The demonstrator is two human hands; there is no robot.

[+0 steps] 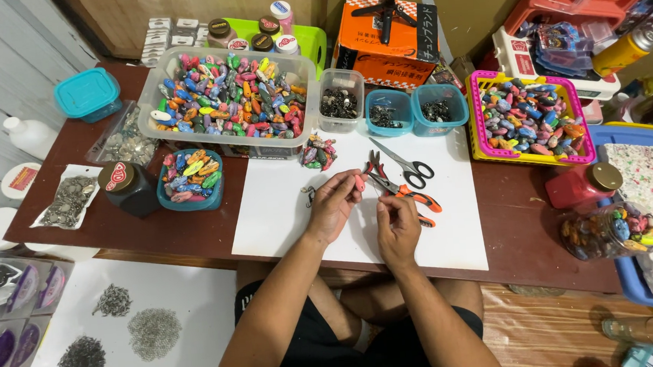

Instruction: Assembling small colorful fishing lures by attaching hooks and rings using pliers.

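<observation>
Sitting cross-legged at a low brown desk (154, 234), a person in black shorts works over a white paper sheet (282, 209). Nearest the viewer, on the floor to the left, another white sheet (183, 324) carries three small heaps of metal bits. Above the knees, the left hand (332, 206) pinches a small pink bead (358, 181) at its fingertips, its grip closed on the bead. The right hand (397, 228) sits just beside it, fingers curled together near the bead; whether they pinch anything cannot be told. Just beyond the hands lie orange-handled pliers (408, 193) and black-handled scissors (410, 168) on the sheet. Left of them stands a teal bowl of coloured beads (191, 179) and a dark jar (126, 188). Farther back sit a large clear tub of coloured beads (229, 98), three small tubs of metal parts (390, 110), and, to the right, a pink-and-yellow basket of beads (476, 131).
</observation>
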